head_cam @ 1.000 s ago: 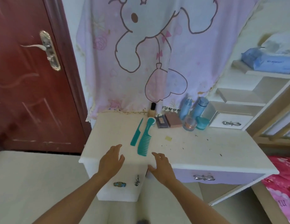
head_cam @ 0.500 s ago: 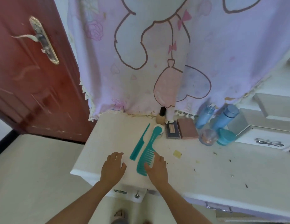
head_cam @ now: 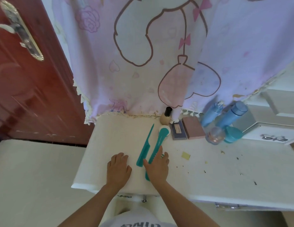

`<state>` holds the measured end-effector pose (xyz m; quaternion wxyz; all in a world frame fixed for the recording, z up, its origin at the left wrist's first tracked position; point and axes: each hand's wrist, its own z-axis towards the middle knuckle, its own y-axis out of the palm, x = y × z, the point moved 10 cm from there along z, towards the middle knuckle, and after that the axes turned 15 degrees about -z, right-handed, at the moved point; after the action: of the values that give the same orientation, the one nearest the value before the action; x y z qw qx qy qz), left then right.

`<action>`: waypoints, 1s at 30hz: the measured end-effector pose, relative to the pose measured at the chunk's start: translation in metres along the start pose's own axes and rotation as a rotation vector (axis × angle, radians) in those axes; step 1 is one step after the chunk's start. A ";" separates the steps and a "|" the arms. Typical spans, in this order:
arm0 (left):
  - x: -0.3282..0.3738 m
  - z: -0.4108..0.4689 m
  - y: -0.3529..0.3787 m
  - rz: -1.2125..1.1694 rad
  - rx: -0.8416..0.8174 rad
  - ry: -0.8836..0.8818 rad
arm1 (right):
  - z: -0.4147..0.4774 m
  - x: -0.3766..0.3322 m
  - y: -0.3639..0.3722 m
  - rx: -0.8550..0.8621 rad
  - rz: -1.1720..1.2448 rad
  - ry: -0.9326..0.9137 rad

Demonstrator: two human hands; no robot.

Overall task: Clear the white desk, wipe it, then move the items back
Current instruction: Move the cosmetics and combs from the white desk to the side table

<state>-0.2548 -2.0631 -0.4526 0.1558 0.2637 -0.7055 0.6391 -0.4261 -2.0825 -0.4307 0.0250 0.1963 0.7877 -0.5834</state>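
Clearing step, barely begun. Right hand [head_cam: 157,167] lies flat on the toothed end of the wide comb [head_cam: 160,140], fingers [head_cam: 158,152] straight, slightly apart, pressing on it, not curled round it. Left hand [head_cam: 119,170] rests on the white surface [head_cam: 110,141] just beside the tail comb [head_cam: 145,147], fingers loosely together, holding nothing. Combs lie side by side near the front left. Blue bottles [head_cam: 231,115] and compacts [head_cam: 193,130] sit at the back; crumbs [head_cam: 205,171] are on the right. Next move, my guess: the comb lies flat, so slide it to the edge or hook fingers under it, then lift it off.
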 end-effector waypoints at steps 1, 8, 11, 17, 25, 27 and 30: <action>0.000 0.001 -0.001 -0.011 0.008 0.002 | 0.001 0.000 0.000 0.001 -0.014 0.005; -0.004 0.002 0.000 0.000 -0.003 -0.014 | 0.005 0.003 -0.001 0.005 0.009 0.044; 0.000 0.005 -0.001 -0.019 0.016 -0.048 | 0.006 0.008 -0.002 0.000 0.052 0.062; 0.025 0.010 0.008 -0.053 0.016 -0.007 | 0.002 0.022 -0.012 0.046 0.138 0.064; 0.067 0.029 0.024 -0.008 -0.025 0.059 | -0.005 0.039 -0.025 0.141 0.186 0.012; 0.069 0.033 0.024 -0.021 -0.027 0.041 | -0.005 0.043 -0.028 0.156 0.184 0.008; 0.066 0.035 0.024 -0.083 -0.028 -0.003 | -0.006 0.046 -0.029 0.165 0.200 0.005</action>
<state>-0.3180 -2.1079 -0.4398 0.1846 0.2915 -0.7031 0.6217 -0.4773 -2.0710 -0.4143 0.0647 0.2766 0.7136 -0.6404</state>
